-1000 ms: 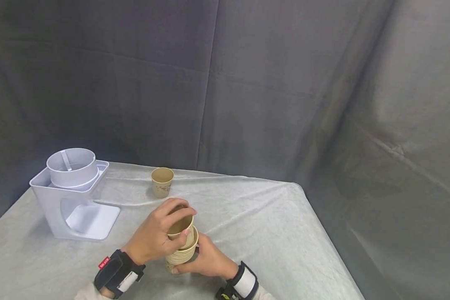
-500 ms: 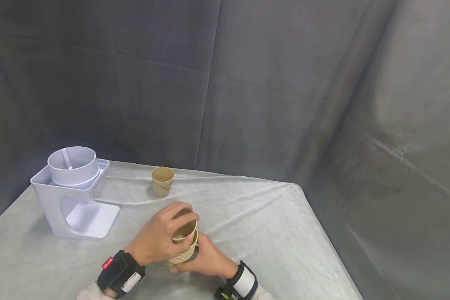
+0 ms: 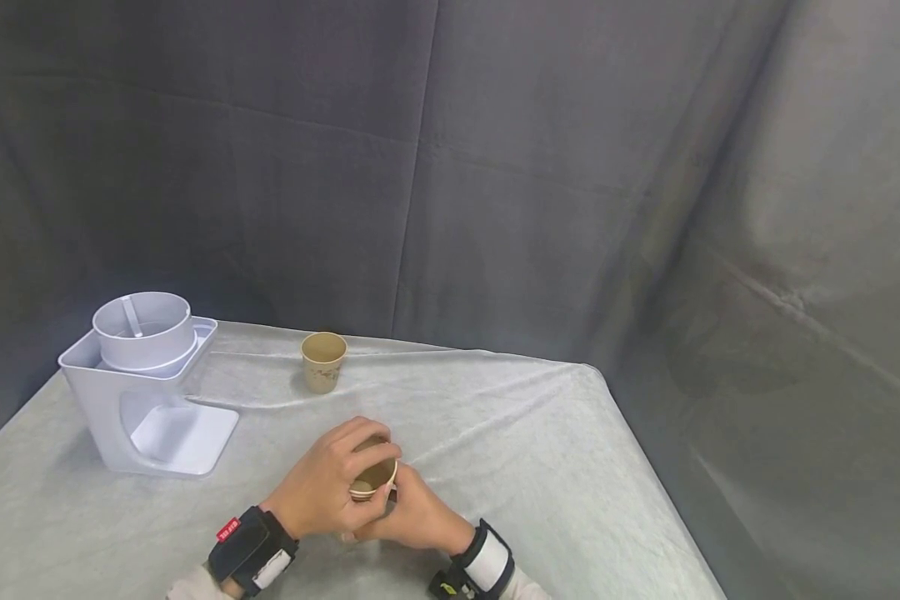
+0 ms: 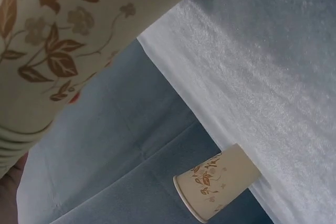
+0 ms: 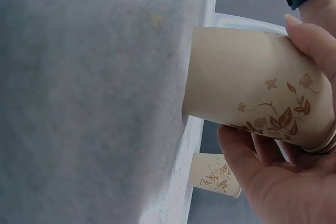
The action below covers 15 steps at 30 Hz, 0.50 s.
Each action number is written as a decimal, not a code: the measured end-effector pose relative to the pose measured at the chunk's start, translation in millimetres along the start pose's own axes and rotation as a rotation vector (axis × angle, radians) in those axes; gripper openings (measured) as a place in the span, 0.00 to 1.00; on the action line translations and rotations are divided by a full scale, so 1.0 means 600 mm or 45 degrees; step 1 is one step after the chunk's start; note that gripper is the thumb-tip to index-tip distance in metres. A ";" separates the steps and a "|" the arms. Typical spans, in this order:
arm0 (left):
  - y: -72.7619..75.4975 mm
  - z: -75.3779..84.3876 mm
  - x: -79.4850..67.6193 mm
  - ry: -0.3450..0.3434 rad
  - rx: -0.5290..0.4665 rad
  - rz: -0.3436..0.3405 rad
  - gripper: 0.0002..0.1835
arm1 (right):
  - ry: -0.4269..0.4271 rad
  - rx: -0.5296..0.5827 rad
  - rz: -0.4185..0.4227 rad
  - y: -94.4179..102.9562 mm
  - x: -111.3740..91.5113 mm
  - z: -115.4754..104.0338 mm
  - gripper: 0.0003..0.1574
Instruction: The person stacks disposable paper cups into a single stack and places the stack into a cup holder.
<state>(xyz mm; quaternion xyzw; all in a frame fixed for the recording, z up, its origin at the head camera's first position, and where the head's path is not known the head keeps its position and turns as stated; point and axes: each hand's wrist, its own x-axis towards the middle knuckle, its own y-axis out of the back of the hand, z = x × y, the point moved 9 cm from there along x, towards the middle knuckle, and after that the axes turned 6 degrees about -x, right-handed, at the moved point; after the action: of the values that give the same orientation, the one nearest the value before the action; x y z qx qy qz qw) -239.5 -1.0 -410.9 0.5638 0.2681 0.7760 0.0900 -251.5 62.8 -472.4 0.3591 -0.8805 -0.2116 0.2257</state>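
Note:
A nested stack of beige paper cups (image 5: 247, 77) with brown flower print stands upright near the front of the table. My right hand (image 3: 420, 517) grips the stack from the right, thumb on one side and fingers on the other. From above and the left, my left hand (image 3: 337, 483) holds the top paper cup (image 3: 377, 477) at its rim, fingers over the far side and thumb on the near side. That top cup sits down in the stack, with the rims close together. In the head view the hands hide most of the stack.
A single paper cup (image 3: 322, 367) stands upright farther back on the pale cloth-covered table (image 3: 525, 467). At the left is a white plastic stand (image 3: 105, 417) with a round white container (image 3: 144, 343) on top. Grey curtains (image 3: 540, 167) border the back and right.
My left hand has moved slightly right and down, lowering the top cup deeper into the stack. My right hand has stayed in place around the stack.

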 end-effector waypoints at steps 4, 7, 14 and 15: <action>-0.001 0.000 -0.002 0.018 0.015 -0.005 0.16 | -0.008 0.010 -0.005 -0.002 0.000 0.000 0.38; -0.002 0.000 -0.002 0.051 0.033 -0.033 0.15 | -0.012 0.030 -0.030 -0.005 0.001 -0.001 0.36; -0.005 -0.012 0.001 0.229 -0.043 -0.184 0.14 | -0.020 0.032 -0.038 -0.004 0.003 -0.003 0.38; -0.004 -0.015 0.001 0.257 -0.078 -0.197 0.14 | -0.013 0.014 -0.029 -0.004 0.004 -0.002 0.39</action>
<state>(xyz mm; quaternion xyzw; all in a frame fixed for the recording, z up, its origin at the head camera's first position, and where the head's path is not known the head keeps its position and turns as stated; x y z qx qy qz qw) -248.6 -1.6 -413.6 0.4575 0.2946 0.8273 0.1396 -250.9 59.5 -472.0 0.3692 -0.8787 -0.2112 0.2167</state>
